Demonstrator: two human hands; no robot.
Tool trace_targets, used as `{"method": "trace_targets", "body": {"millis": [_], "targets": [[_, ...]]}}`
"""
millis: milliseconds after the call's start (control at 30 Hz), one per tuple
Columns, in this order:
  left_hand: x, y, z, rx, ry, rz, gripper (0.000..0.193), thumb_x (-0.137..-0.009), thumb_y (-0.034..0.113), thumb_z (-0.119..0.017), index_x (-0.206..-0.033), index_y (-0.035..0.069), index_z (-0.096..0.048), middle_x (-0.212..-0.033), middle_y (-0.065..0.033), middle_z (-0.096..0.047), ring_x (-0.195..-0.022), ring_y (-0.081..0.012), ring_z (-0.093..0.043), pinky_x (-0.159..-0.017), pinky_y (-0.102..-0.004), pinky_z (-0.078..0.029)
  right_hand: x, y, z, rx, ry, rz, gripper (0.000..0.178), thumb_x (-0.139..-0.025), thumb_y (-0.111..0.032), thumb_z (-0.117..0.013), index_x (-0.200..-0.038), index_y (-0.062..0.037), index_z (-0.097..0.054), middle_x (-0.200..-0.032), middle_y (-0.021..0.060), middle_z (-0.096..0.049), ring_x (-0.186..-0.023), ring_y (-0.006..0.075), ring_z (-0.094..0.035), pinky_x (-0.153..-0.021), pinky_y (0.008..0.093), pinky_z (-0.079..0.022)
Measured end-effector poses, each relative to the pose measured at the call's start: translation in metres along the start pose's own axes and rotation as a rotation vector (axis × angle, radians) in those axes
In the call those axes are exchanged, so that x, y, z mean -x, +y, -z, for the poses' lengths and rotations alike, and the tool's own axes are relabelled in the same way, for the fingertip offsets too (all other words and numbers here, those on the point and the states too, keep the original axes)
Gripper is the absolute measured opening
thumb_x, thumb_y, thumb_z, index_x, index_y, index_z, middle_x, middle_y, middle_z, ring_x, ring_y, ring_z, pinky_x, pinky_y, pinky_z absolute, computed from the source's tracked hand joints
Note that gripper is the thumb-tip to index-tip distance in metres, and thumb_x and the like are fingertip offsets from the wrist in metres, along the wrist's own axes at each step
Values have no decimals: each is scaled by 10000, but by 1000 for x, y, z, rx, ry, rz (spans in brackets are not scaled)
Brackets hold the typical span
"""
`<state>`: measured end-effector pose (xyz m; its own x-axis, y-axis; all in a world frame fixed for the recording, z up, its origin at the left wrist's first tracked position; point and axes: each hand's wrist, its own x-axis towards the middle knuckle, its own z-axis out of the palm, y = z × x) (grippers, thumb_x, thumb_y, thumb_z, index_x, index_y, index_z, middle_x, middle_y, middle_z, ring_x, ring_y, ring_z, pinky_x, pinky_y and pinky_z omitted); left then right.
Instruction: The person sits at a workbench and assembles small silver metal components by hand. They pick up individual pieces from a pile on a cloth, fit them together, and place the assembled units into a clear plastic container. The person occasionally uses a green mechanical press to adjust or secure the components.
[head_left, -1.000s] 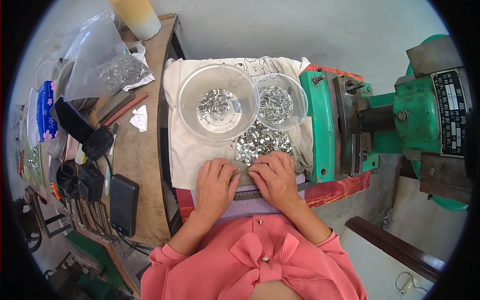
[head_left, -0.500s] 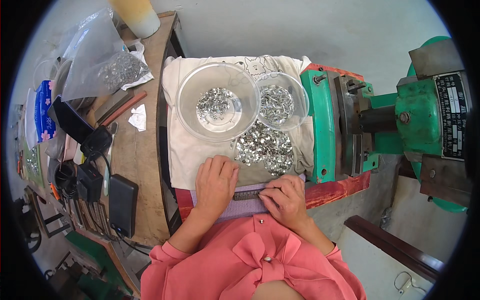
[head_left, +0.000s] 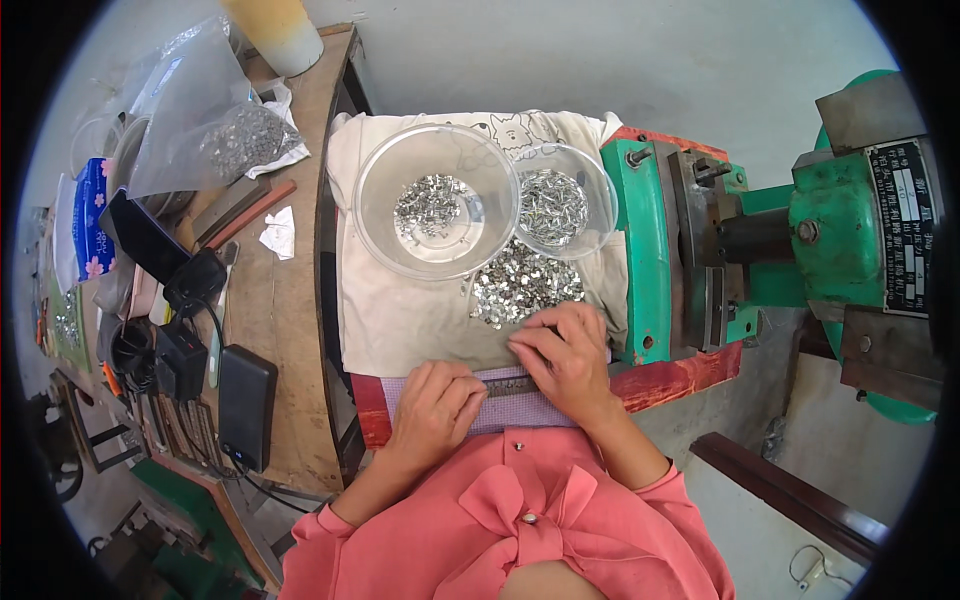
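Observation:
A narrow, dark notched metal strip lies on the purple checked cloth in front of me. My left hand is closed at its left end, thumb and fingertips pinched against it. My right hand is just beyond the strip, fingers bent together at the near edge of a pile of small shiny metal pieces. Whatever its fingertips hold is hidden. Behind the pile stand a large clear round tub and a smaller clear tub, the large one holding small metal pieces and the small one thin metal pins.
A green press machine rises close on the right. To the left, a wooden table carries a black power bank, cables, a red-handled tool and a plastic bag of metal parts. Beige cloth lies under the tubs.
My right hand has gone from the strip forward to the edge of the metal pile. The left hand has come back toward me from the beige cloth to the strip's left end.

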<state>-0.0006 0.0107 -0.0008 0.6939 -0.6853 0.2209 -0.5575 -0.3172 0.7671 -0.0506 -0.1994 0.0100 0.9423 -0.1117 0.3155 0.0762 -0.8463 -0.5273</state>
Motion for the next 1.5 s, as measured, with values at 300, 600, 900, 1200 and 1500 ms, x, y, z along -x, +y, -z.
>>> {"method": "trace_targets", "body": {"millis": [300, 600, 900, 1200, 1500], "targets": [[3, -2, -11, -57, -14, -32, 177, -777, 78, -776, -914, 78, -665, -968, -67, -631, -888, -277, -598, -760, -404, -427, -21, 0, -15, 44, -28, 73, 138, -763, -122, -803, -872, -121, -719, -1010, 18, -638, -1018, 277, -562, -883, 420, -401], [2, -3, -12, -52, -5, -23, 180, -774, 75, -781, -913, 76, -667, -957, -65, -631, -874, -272, -599, -757, -400, -423, -3, 1, 3, -22, -55, 29, 160, -784, -105, -777, -916, -98, -688, -1053, 33, -630, -1056, 294, -556, -911, 428, -406], [-3, 0, -6, -85, -64, -74, 218, -770, 89, -787, -971, 87, -702, -978, -46, -635, -881, -253, -600, -749, -389, -430, 44, -2, 22, -35, -110, -52, 181, -751, -112, -813, -901, -104, -713, -1039, 28, -632, -1033, 282, -550, -897, 428, -408], [-6, 4, -6, -153, -88, -141, 156, -826, 117, -740, -966, 79, -682, -1003, -35, -631, -901, -229, -607, -784, -374, -458, 40, -14, 18, 8, -87, 1, 164, -762, -150, -809, -909, -134, -736, -1043, 9, -634, -1029, 258, -562, -911, 429, -408], [-5, 0, -12, -51, -49, -73, 173, -764, 69, -784, -891, 81, -667, -948, -51, -635, -864, -261, -600, -754, -391, -439, 38, -17, 14, 1, -99, 29, 206, -717, -113, -797, -898, -128, -700, -1045, 1, -640, -1030, 248, -573, -928, 433, -415]]}}
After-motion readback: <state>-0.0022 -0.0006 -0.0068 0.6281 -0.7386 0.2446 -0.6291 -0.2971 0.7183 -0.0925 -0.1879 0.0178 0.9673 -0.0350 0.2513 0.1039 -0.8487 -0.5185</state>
